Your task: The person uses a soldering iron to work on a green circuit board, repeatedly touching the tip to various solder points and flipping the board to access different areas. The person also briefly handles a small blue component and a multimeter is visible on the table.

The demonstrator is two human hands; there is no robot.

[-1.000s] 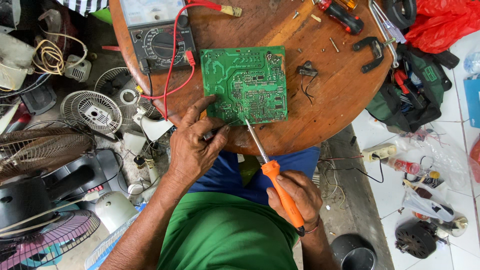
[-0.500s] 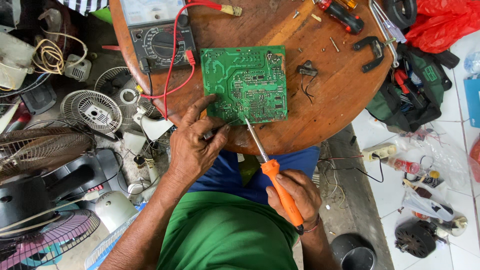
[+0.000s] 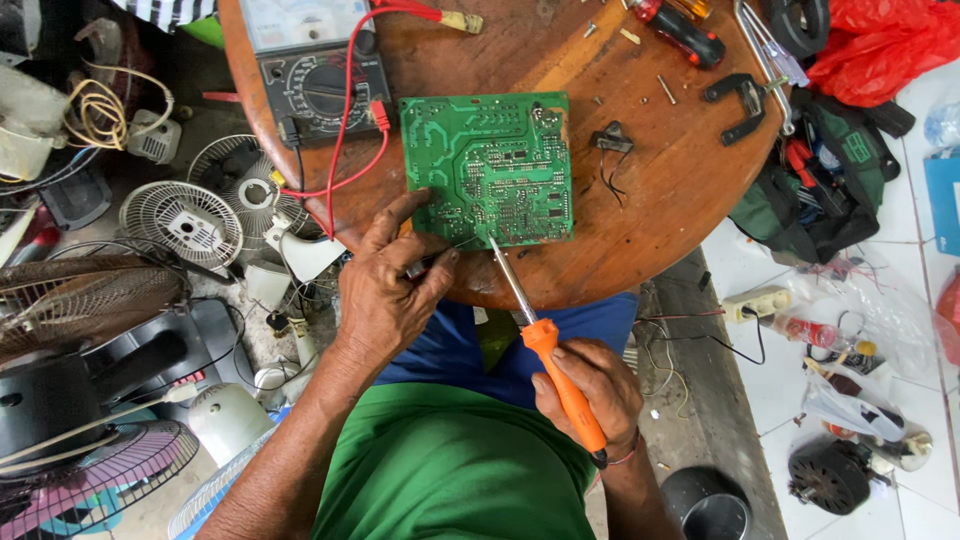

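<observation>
The green circuit board (image 3: 488,168) lies flat on the round wooden table (image 3: 640,230), close to the edge nearest the person. The right hand (image 3: 588,392) is below the board, off the table edge, closed tight around the orange handle of a soldering iron (image 3: 540,335). The iron's thin metal tip reaches up and touches the bottom edge of the board, near the middle. The left hand (image 3: 385,290) is at the bottom left corner of the board. Its first finger lies stretched along the board's left edge, and the other fingers are curled around something thin and dark that points at the same spot as the tip. It is too small to tell what it is. The tip is likely very hot, and the left fingers are just beside it, so a small slip could burn them. If the tip stays on one spot too long, it could hurt the board's thin lines. The board only rests on the table, so a push could make it slide. Above and left of the board, a black meter (image 3: 322,92) has a red wire (image 3: 350,150) that loops close to the board's left edge, and it could get in the way of the hot tip.
</observation>
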